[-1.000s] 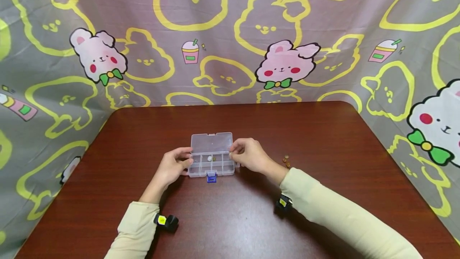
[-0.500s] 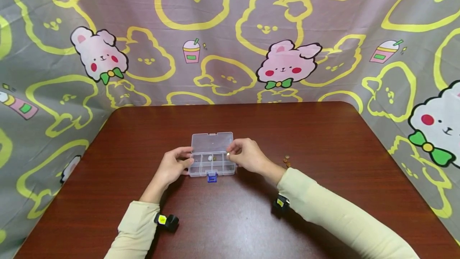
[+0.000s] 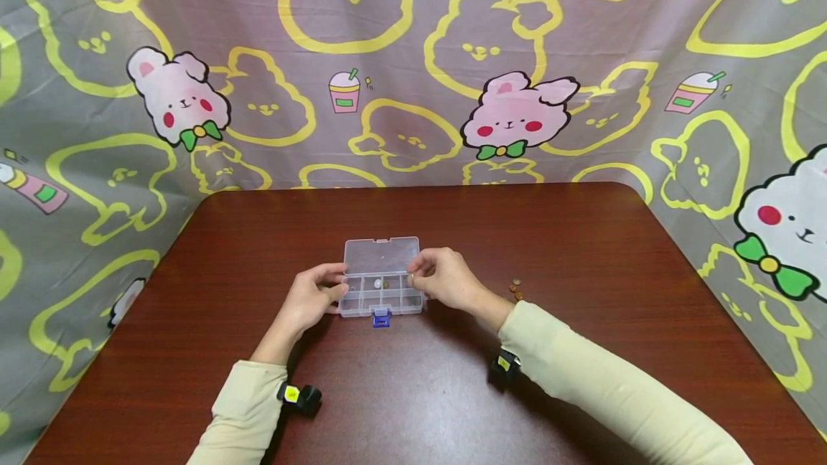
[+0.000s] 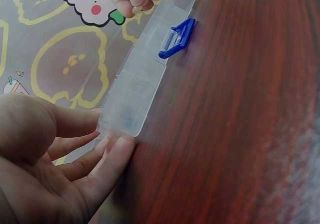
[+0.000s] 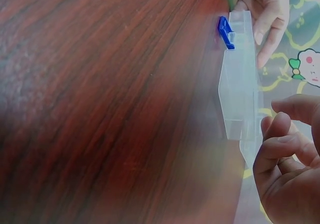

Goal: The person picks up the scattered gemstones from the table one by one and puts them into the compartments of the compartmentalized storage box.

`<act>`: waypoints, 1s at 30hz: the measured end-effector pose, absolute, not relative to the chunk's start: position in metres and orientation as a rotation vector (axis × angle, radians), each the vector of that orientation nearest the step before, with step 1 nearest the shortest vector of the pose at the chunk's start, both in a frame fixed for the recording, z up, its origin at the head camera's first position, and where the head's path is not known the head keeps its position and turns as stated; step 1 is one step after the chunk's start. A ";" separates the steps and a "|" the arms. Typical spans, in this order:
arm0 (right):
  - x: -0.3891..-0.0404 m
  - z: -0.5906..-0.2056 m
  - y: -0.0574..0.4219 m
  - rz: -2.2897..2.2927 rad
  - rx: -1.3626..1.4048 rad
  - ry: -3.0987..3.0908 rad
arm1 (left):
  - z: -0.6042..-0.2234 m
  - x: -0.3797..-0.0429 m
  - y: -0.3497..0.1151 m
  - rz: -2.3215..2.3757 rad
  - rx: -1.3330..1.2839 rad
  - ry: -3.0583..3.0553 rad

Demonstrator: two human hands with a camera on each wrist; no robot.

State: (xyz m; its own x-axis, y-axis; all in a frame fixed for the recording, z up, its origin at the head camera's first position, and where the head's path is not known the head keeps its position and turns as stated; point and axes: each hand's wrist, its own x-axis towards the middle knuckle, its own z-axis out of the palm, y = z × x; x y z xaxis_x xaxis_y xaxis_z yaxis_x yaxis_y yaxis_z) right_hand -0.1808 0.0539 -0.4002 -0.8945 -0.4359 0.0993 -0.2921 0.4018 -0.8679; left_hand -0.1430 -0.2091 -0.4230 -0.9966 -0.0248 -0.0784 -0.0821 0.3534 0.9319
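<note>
- At the far left of the work, the person's left hand grips the left end of a clear plastic box, thumb and fingers closed round that end.
- The box sits on the dark red-brown table, between the two hands, its clear lid swung open at the back.
- In its back row, around the middle, lie a white bead and a greenish bead; I cannot tell whether they share a compartment.
- A blue latch juts from the front edge.
- By the box's right end, the right hand pinches a small pale bead at its fingertips, a narrow hold.
- Further right, small brown pieces lie clustered on the table.
</note>
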 end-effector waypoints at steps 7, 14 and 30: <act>-0.181 -0.400 0.057 -1.496 -0.649 2.537 | -0.423 -0.144 -0.207 1.739 -0.102 2.545; -0.183 -0.397 0.065 -1.480 -0.629 2.568 | -0.425 -0.144 -0.207 1.745 -0.094 2.536; -0.182 -0.398 0.110 -1.450 -0.561 2.599 | -0.425 -0.145 -0.210 1.786 -0.065 2.518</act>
